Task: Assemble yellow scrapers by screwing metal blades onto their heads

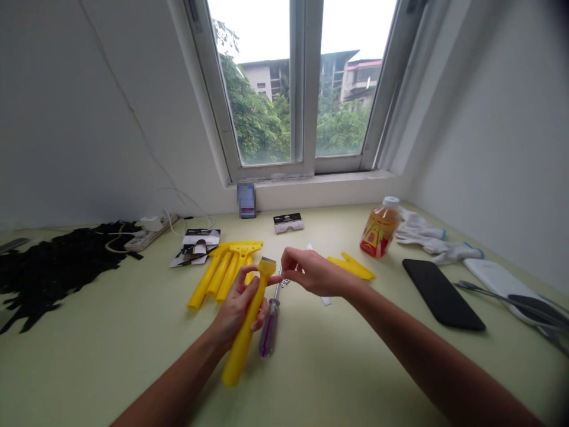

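Right forearm (pixel 413 338) angles in beside yellow scraper (pixel 243 341)

Left hand (pixel 235 309) wraps the scraper's handle above the table (pixel 320 379); right hand (pixel 313 271) pinches near its head, on what I cannot tell. Screwdriver (pixel 269 332) shows between the hands; other scrapers (pixel 217 276) crowd left, a bottle (pixel 380 230) stands right. Wall (pixel 320 194) bounds the far edge; tabletop stretches toward the person.

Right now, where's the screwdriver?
Head view, lower middle: the screwdriver lies on the table, just right of the yellow tool in the left hand, its handle toward the lower edge.
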Demonstrator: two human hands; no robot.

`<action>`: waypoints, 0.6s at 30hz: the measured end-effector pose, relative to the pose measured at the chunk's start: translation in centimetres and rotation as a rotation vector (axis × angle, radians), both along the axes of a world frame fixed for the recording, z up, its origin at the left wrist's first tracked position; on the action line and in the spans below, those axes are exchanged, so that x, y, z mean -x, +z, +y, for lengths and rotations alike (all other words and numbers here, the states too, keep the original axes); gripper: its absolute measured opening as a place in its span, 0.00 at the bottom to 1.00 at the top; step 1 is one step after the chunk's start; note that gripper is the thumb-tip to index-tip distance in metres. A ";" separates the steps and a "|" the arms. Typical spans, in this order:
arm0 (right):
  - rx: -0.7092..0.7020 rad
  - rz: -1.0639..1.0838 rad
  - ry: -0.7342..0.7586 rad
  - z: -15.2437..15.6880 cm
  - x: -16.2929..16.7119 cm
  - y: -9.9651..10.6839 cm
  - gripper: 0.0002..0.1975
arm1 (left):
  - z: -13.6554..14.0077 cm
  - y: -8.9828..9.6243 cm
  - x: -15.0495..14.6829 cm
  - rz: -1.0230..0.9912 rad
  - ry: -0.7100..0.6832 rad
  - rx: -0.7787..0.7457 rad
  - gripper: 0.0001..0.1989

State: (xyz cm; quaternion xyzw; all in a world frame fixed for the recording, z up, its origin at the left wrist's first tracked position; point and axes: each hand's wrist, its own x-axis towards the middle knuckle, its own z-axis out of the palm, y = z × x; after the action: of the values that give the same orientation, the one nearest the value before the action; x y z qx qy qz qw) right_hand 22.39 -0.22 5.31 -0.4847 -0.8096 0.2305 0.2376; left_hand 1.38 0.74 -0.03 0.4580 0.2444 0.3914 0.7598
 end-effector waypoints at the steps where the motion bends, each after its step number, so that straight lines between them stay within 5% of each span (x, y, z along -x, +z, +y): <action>1: -0.033 0.097 0.005 -0.3 0.3 0.4 0.01 | -0.1 -0.1 0.0 -0.014 -0.011 0.028 0.12; 4: -0.113 0.244 0.012 -1.1 1.3 1.0 0.04 | -0.3 -0.4 0.0 -0.051 -0.050 0.069 0.13; 18: -0.461 0.162 0.001 -1.4 2.8 -0.3 0.07 | -0.9 -0.1 0.2 -0.007 -0.112 0.097 0.13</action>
State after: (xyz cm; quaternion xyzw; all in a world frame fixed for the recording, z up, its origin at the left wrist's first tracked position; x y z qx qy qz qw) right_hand 19.57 -1.65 4.96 -0.3974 -0.8193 0.0780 0.4058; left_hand 1.14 -0.11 -0.17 0.4324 0.2343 0.3375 0.8026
